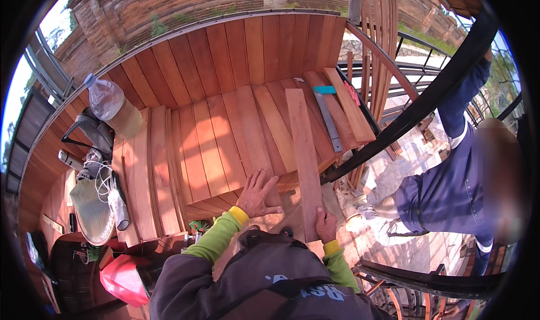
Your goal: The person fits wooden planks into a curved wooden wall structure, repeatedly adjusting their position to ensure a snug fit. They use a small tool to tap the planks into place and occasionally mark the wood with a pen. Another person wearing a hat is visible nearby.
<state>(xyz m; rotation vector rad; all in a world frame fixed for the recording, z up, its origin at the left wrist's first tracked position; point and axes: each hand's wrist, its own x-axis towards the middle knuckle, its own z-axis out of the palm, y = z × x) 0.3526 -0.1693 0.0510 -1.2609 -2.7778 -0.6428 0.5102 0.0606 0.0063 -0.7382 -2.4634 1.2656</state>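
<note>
My right hand (326, 224) is closed round the lower edge of a narrow wooden plank (304, 157). The plank points away from me, its far end over the slatted wooden bench (208, 145). Just left of it, my left hand (259, 195) lies with fingers spread at the bench's front edge, touching the near end of a board there. A try square (328, 123) with a teal handle rests on boards right of the plank. Something small and red (352, 93) lies beyond it.
At left stand a plastic bottle (115, 107), a stack of boards (152, 174), a woven hat (93, 210) and a white cable (104, 179). A red bag (125, 279) sits lower left. A black curved rail (410, 117) crosses at right, beside a person in blue (444, 190).
</note>
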